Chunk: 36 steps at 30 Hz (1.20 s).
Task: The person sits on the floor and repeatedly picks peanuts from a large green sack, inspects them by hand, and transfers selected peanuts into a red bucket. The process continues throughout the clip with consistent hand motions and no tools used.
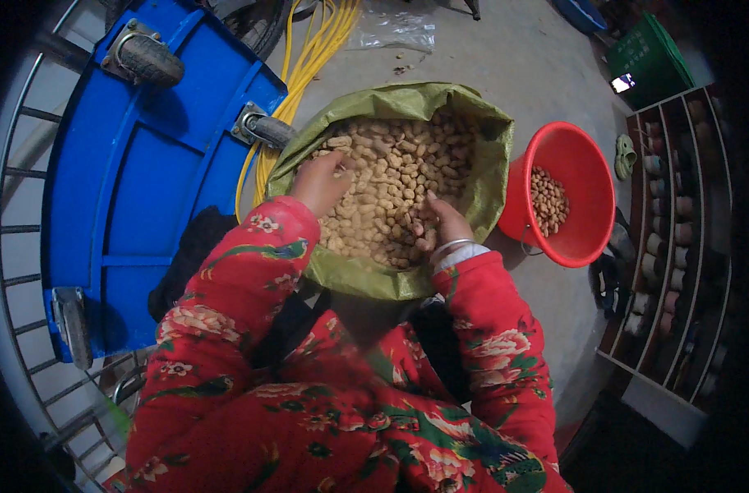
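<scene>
A green woven sack (407,285) with its rim rolled down stands before me, full of unshelled peanuts (382,177). My left hand (321,185) is over the left side of the peanuts, its fingers curled in; what they hold, if anything, is hidden. At the right side of the sack, my right hand (450,223) is closed around a few peanuts, with the thumb on top and nuts showing at the fingertips. Both forearms wear red flowered sleeves.
Right of the sack stands a red bucket (592,197) with some peanuts at its bottom. An upturned blue cart (161,148) with wheels leans at left, beside a yellow hose or cable (317,53). A shoe rack (666,238) and green bin (654,62) are at right.
</scene>
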Tool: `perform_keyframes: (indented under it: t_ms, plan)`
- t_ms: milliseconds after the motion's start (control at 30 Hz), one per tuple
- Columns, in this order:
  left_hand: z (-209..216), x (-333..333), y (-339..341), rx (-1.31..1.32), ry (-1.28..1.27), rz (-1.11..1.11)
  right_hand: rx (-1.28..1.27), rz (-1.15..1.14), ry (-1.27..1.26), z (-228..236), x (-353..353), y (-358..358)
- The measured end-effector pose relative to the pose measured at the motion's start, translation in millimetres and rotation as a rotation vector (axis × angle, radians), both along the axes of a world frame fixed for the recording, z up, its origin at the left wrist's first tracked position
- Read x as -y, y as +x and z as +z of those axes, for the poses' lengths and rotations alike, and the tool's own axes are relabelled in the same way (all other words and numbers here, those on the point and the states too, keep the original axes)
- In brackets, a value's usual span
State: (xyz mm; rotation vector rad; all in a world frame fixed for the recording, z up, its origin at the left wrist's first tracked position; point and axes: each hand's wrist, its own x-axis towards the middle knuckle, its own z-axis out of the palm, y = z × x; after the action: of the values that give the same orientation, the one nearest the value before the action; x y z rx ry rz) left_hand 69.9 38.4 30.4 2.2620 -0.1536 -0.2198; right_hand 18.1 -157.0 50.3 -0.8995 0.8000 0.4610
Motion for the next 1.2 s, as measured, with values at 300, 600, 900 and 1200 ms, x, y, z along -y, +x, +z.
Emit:
perform_keyframes:
  t_ms: [300,600,900,1200]
  plan:
    - [-29,30,-22,0.168,0.267,-0.393,0.044,0.014,0.011,-9,7,2]
    - [-26,36,-33,0.145,0.438,-0.474,0.083,0.012,0.005,-1,9,0]
    - [-28,36,-27,0.003,0.539,-0.550,0.024,-0.025,-0.016,-6,8,1]
    - [-31,37,-33,0.225,0.632,-0.471,0.031,-0.041,-0.036,-8,9,-1]
